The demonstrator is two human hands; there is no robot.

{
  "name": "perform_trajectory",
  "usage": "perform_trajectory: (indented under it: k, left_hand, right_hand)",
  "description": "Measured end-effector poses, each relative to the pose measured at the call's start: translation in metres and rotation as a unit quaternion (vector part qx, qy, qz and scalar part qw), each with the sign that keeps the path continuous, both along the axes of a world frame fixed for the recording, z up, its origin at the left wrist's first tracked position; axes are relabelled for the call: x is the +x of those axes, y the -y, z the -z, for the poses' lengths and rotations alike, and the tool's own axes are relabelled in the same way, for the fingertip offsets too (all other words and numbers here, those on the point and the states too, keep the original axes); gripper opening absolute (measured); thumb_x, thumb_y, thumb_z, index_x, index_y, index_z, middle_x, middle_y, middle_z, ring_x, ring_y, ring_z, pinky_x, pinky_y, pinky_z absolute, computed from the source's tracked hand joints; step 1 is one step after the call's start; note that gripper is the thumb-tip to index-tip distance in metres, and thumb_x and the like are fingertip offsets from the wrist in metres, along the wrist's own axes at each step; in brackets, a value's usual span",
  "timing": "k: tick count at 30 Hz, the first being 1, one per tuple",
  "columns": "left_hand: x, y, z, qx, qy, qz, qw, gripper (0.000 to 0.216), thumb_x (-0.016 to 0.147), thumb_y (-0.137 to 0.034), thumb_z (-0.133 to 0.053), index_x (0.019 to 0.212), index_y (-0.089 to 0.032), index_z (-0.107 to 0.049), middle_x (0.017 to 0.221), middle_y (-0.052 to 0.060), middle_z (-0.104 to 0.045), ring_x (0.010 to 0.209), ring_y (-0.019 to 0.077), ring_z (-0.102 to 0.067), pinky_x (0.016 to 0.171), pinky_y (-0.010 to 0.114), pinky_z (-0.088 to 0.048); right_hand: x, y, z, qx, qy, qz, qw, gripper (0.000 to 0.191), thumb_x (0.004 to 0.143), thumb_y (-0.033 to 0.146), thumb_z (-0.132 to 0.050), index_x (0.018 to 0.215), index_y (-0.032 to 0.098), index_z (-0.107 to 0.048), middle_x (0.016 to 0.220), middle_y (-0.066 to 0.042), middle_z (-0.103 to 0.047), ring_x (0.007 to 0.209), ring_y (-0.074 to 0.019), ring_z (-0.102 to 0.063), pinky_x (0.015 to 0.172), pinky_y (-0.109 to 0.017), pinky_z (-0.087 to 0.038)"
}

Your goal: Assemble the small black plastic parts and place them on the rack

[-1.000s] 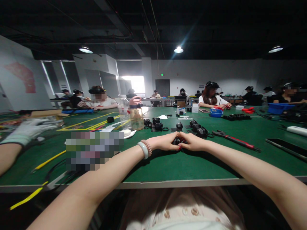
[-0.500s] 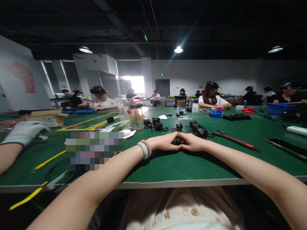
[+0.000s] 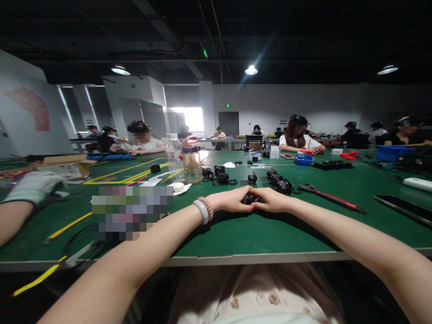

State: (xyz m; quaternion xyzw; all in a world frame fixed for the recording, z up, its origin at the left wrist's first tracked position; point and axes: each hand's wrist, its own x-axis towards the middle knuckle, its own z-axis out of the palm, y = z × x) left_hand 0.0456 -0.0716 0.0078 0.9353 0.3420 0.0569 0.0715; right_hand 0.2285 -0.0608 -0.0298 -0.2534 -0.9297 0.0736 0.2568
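My left hand (image 3: 234, 199) and my right hand (image 3: 272, 200) meet over the green table (image 3: 256, 240), their fingertips touching. Between them both hands grip a small black part (image 3: 249, 198), mostly covered by fingers, so its exact kind does not show. Just beyond my hands lie more black rounded parts: one in the middle (image 3: 252, 177), a group on the right (image 3: 279, 181) and another group on the left (image 3: 221, 175). Red-and-black handled pliers (image 3: 332, 198) rest to the right of my right hand.
A drinking bottle (image 3: 192, 164) and a clear bottle (image 3: 174, 157) stand left of centre. At the far left is a co-worker's gloved hand (image 3: 38, 186). A phone (image 3: 405, 209) lies at right. A blue bin (image 3: 304, 159) sits before a co-worker opposite. Yellow strips (image 3: 69, 227) lie at left.
Both my hands stay in place around the black part, with at most a slight finger shift. The co-worker's gloved hand at left has moved a little.
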Motion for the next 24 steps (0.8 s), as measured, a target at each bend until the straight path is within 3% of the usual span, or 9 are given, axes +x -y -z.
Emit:
perform_trajectory:
  k: [24]
  left_hand:
    - [-0.0007,-0.0044,0.0043,-0.006,0.008,-0.002,1.0,0.053,0.068,-0.044,-0.05,0.112,-0.019,-0.034,0.106,0.006,-0.049,0.091,0.0177,-0.049,0.076,0.025,-0.038]
  right_hand:
    - [-0.0005,-0.0063,0.0026,0.016,0.007,0.011,1.0,0.024,0.077,0.03,-0.045,0.091,0.012,-0.054,0.088,-0.008,-0.058,0.077,-0.0158,-0.052,0.068,-0.026,-0.038]
